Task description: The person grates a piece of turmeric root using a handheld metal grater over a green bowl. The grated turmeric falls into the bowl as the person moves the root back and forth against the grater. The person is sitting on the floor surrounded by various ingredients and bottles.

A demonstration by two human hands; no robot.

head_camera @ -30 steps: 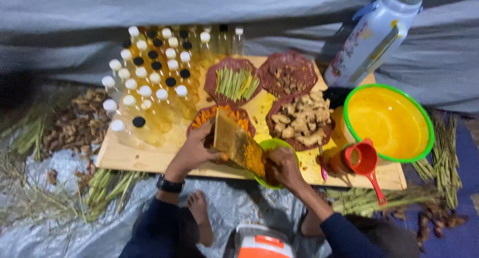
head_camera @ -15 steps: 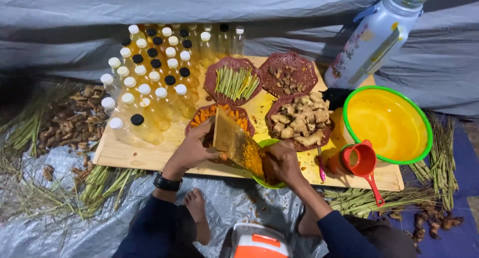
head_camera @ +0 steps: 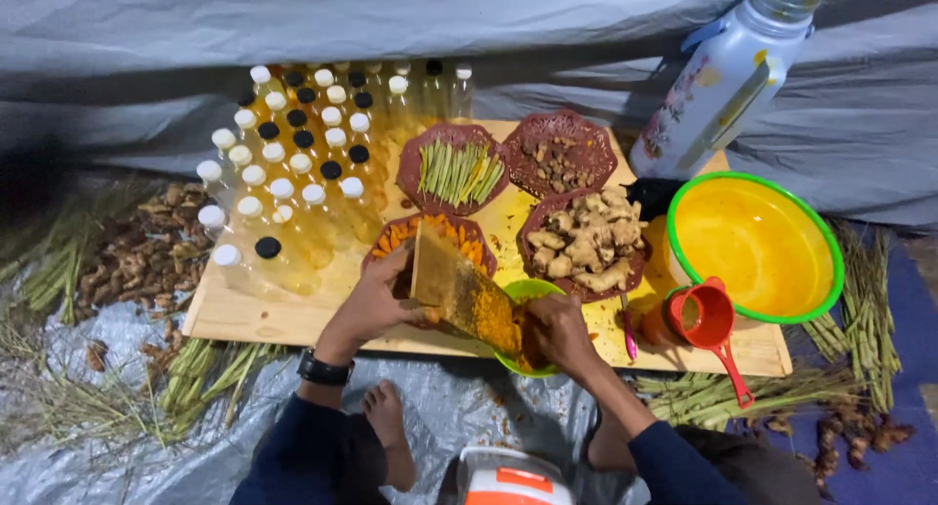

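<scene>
At the near edge of the wooden board, our left hand grips the flat grater, tilted over the green bowl. Our right hand is closed on a turmeric piece, hidden against the grater. Orange pulp coats the grater; grating looks partly done. Farther back, the plate of turmeric remains partly full. The capped bottles stand at the far left corner.
</scene>
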